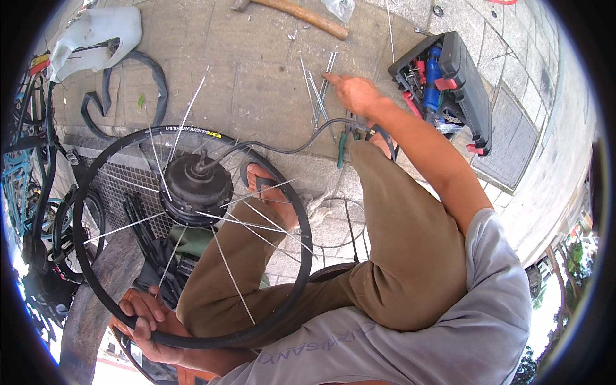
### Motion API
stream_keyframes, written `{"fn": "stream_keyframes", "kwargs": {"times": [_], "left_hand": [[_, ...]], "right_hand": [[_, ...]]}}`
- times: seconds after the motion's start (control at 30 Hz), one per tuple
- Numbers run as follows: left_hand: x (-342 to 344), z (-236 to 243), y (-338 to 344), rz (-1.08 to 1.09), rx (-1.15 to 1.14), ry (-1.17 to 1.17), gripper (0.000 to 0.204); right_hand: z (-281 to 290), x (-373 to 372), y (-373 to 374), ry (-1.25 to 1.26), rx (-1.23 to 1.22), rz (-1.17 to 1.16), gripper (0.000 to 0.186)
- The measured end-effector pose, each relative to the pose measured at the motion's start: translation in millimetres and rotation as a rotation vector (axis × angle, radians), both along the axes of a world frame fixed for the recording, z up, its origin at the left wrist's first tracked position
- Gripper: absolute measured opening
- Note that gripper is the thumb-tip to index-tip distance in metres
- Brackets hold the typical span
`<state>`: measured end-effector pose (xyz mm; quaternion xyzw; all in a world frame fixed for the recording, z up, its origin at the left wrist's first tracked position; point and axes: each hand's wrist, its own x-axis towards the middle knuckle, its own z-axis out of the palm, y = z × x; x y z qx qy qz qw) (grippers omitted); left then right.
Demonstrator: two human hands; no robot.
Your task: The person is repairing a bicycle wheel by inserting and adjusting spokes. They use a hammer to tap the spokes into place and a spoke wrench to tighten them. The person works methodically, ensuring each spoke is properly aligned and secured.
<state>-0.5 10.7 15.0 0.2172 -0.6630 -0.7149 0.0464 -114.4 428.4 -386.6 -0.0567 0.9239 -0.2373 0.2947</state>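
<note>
A black wheel rim (306, 221) tilts across my lap, with a black hub motor (197, 186) inside it. Several silver spokes (131, 228) run between hub and rim; some stick out loose. My left hand (151, 323) wraps its fingers round the rim's near left edge. From the hub's axle a black cable (292, 131) stretches right. My right hand (351, 94) reaches out over the pavement, index finger extended at a small pile of loose spokes (316, 96). Whether the fingertip touches one cannot be made out, and the other fingers are partly hidden.
Right of my right hand lies an open black toolbox (471, 96) holding a blue tool. Pliers with green handles (342, 146) rest by my foot. A hammer (301, 14), a black rubber strip (160, 86) and a cut white plastic jug (96, 38) lie farther off. Bicycles (25, 160) stand left.
</note>
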Motion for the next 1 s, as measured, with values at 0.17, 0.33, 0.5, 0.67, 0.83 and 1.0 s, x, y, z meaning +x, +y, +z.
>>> {"fn": "stream_keyframes", "kwargs": {"times": [0.17, 0.33, 0.5, 0.67, 0.83, 1.0], "left_hand": [[-0.8, -0.2, -2.3, 0.006, 0.002, -0.004, 0.02], [0.2, 1.5, -3.3, 0.015, -0.021, -0.019, 0.02], [-1.1, 1.3, -4.0, -0.002, -0.04, -0.024, 0.02], [-0.1, 2.0, -3.3, 0.008, -0.041, -0.026, 0.021], [0.2, 0.2, -5.0, 0.008, -0.019, -0.024, 0.021], [1.1, -0.7, -7.9, 0.0, -0.018, -0.017, 0.02]], "right_hand": [[-12.9, -36.4, 17.0, 0.18, 0.233, 0.425, 0.039], [-16.5, -58.4, 25.6, 0.452, 0.248, 0.824, 0.022], [-36.7, -44.0, 40.8, 0.588, 0.171, 0.888, 0.012], [-36.6, -31.8, 43.2, 0.593, 0.192, 0.894, 0.011], [-37.9, -26.6, 53.3, 0.589, 0.232, 0.956, 0.012], [-35.0, -26.0, 57.3, 0.466, 0.225, 0.916, 0.014]]}}
